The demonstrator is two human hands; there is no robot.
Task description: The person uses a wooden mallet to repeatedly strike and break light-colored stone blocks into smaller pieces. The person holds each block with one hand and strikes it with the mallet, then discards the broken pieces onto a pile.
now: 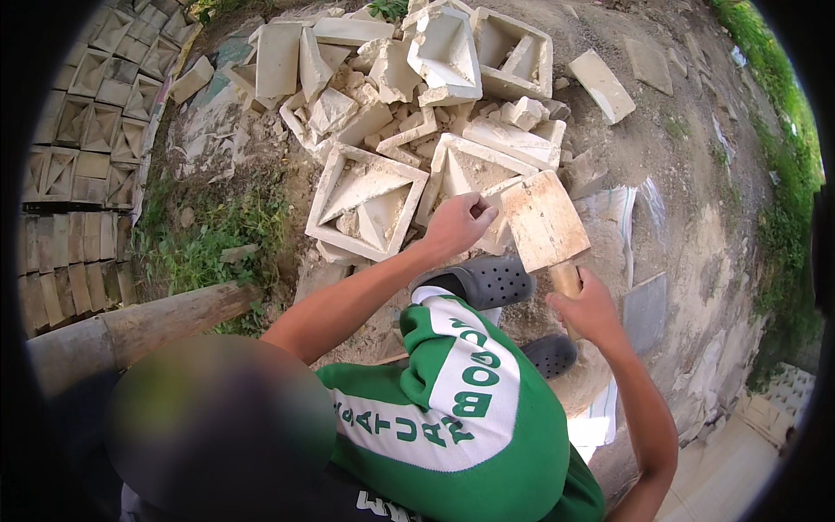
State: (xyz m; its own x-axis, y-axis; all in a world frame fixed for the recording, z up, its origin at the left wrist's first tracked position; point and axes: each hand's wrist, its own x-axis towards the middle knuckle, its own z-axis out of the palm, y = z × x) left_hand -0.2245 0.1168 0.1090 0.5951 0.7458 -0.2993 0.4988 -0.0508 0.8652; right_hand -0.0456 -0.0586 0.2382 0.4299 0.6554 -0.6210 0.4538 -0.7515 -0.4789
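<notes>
My right hand (587,304) grips the handle of a wooden mallet (545,220). Its blocky, pale, scuffed head is raised in front of me. To the left of the mallet head, my left hand (461,224) is curled closed, and I see nothing in it. Below that hand lies a square, pale block with a hollow, triangular-faced recess (365,202). A similar recessed block (465,170) sits just beyond, partly hidden by my left hand and the mallet. Crumbly pieces lie inside both blocks.
A heap of broken pale blocks (383,74) rises ahead. Stacked blocks (96,113) fill the far left, above a bamboo pole (165,322). A loose slab (602,85) lies right of the heap. My feet wear grey clogs (491,280); a blurred round shape covers the lower left.
</notes>
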